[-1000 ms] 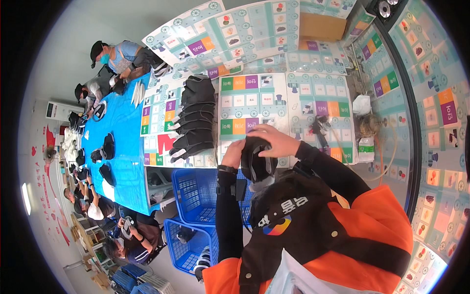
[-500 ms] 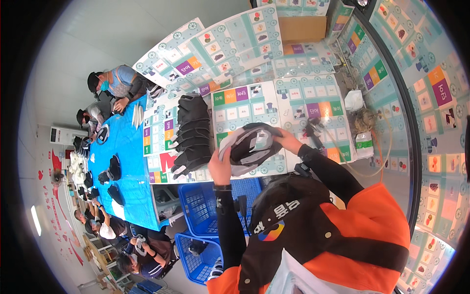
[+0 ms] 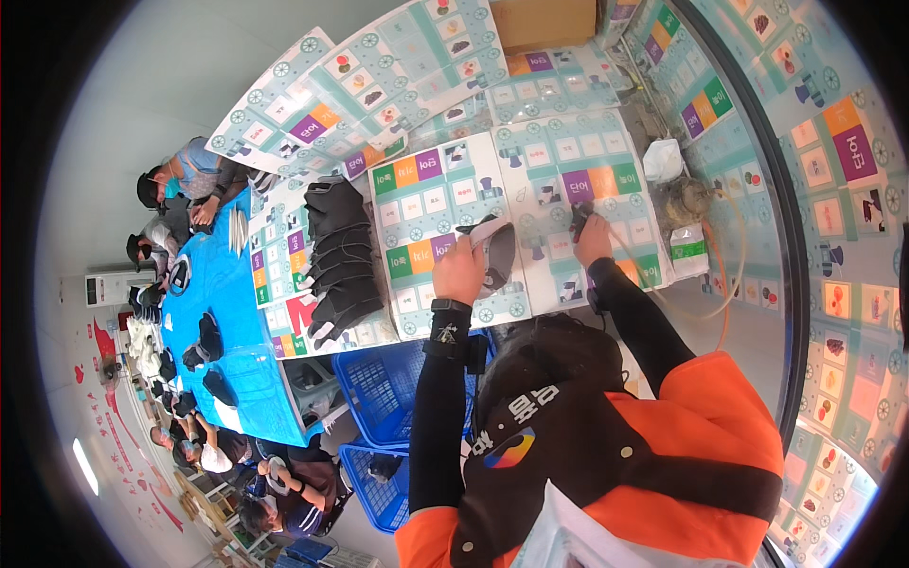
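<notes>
Gripping curved grey-and-black shoe upper (image 3: 494,248) in left hand (image 3: 460,275); right hand (image 3: 594,239) pinching small dark tool (image 3: 579,216) over glossy printed table (image 3: 417,213).

Bright, even indoor light; shadows soft and faint. Strong fisheye distortion: straight edges bow toward rim, black vignette encircles frame. Centre fairly sharp; periphery compressed, smeared. Mild glare on pale wall at upper left.

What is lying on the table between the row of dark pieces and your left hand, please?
In the head view, only a bare stretch of the patterned card sheet lies between the row of dark pieces and the left hand, which holds a grey-and-black piece.
</notes>
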{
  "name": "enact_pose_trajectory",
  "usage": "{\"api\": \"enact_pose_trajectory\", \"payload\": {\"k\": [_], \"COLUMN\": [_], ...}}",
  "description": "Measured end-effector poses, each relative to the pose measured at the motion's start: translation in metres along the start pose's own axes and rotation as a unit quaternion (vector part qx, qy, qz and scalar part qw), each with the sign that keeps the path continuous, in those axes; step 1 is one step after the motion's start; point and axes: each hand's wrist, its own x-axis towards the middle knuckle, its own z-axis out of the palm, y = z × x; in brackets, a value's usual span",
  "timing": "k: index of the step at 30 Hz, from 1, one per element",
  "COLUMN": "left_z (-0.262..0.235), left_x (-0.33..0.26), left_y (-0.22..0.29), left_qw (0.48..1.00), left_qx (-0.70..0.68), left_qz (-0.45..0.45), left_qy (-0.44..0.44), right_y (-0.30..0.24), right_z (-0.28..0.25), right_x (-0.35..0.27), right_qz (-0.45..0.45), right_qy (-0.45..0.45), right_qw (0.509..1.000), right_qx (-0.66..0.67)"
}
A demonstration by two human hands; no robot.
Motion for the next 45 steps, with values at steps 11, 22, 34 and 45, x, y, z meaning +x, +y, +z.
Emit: {"api": "enact_pose_trajectory", "payload": {"k": [11,22,34,45], "left_z": [0.006,0.007,0.002,0.000], "left_x": [0.017,0.009,-0.001,-0.008], "left_y": [0.006,0.004,0.000,-0.001], "left_qw": [1.000,0.999,0.999,0.998], "left_qx": [-0.013,-0.025,-0.028,-0.027], "left_qz": [-0.006,-0.027,-0.044,-0.052], "left_qy": [0.004,0.010,0.001,0.009], "right_y": [-0.072,-0.085,-0.093,-0.096], "right_z": [-0.102,-0.119,-0.130,-0.125], "right_x": [-0.021,-0.019,-0.010,-0.007], "right_qz": [0.005,-0.060,-0.083,-0.108], "right_qy": [-0.321,-0.251,-0.251,-0.266], "right_qw": [0.849,0.905,0.901,0.896], "right_qx": [0.419,0.338,0.344,0.338]}}
